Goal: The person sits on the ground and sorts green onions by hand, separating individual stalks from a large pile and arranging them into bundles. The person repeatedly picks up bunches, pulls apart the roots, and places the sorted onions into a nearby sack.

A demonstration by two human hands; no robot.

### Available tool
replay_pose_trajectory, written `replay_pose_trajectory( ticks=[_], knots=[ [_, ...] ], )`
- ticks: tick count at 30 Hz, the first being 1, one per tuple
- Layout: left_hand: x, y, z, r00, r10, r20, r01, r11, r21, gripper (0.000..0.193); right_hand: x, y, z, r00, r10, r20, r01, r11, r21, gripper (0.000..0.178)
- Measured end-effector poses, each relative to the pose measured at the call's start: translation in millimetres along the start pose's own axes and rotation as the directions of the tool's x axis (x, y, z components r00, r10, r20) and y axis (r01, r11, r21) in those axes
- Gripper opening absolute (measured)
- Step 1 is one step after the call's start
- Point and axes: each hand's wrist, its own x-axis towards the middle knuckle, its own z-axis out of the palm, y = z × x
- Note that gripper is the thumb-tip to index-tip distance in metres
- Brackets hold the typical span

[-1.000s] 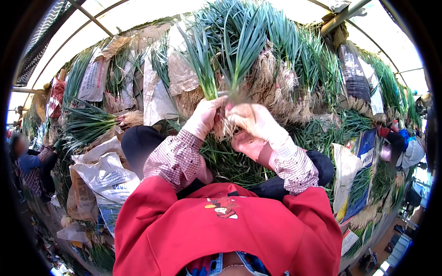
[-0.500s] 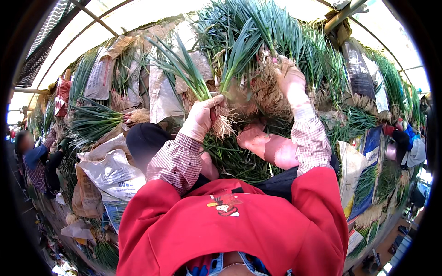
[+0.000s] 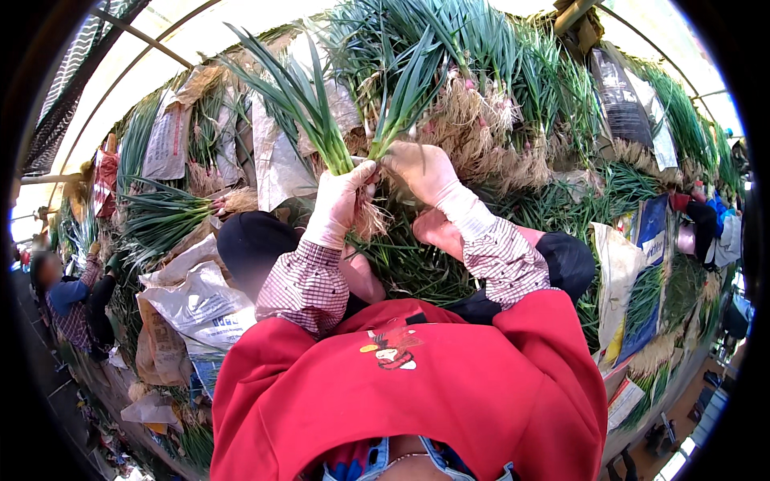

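My left hand (image 3: 341, 200), in a pale glove, is closed around a bunch of green garlic (image 3: 327, 132). The long flat leaves fan upward in two sprays, and pale roots hang below the fist. Close beside it is my gloved right hand (image 3: 421, 172), its fingers curled in against the right-hand stems of the bunch. What those fingertips pinch, if anything, is hidden. Just beyond both hands, a large pile of green garlic (image 3: 473, 120) lies with its pinkish bulbs and tangled roots toward me.
Loose green leaves (image 3: 417, 272) lie between my legs. A smaller bundle (image 3: 172, 210) rests at the left, by a crumpled white sack (image 3: 204, 301). Another white sack (image 3: 616, 268) stands at the right. A co-worker (image 3: 72, 301) sits at far left.
My right hand has come away from the pile, moving left and nearer to meet my left hand at the bunch. My left hand, holding the bunch, has shifted slightly left.
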Motion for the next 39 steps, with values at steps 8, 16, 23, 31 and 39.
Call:
replay_pose_trajectory(
  ticks=[8, 16, 23, 31, 39],
  knots=[
    [-19.9, -3.6, -13.6, 0.987, 0.123, -0.101, -0.097, 0.968, 0.231, 0.012, -6.1, -33.9, -38.4, 0.993, 0.116, 0.031, -0.118, 0.907, 0.404, 0.022],
    [-23.5, -10.2, 1.9, 0.980, 0.150, -0.129, -0.123, 0.973, 0.196, 0.007, 6.4, -27.1, 27.5, 0.949, 0.234, 0.213, -0.317, 0.689, 0.652, 0.032],
    [-30.5, 7.1, -53.9, 0.996, -0.081, 0.037, 0.088, 0.952, -0.292, 0.019, -50.1, 20.1, -24.7, 0.930, 0.332, 0.154, -0.303, 0.460, 0.835, 0.013],
    [-36.2, -7.4, -62.9, 0.952, -0.255, 0.167, 0.302, 0.866, -0.398, 0.022, -9.0, -26.4, 19.9, 0.862, 0.083, 0.500, -0.447, 0.587, 0.675, 0.048],
    [-55.3, 12.1, -24.3, 0.992, 0.025, -0.125, -0.022, 0.999, 0.024, 0.016, -7.6, 32.0, 57.0, 0.969, -0.210, -0.132, 0.172, 0.952, -0.254, 0.026]
  ],
)
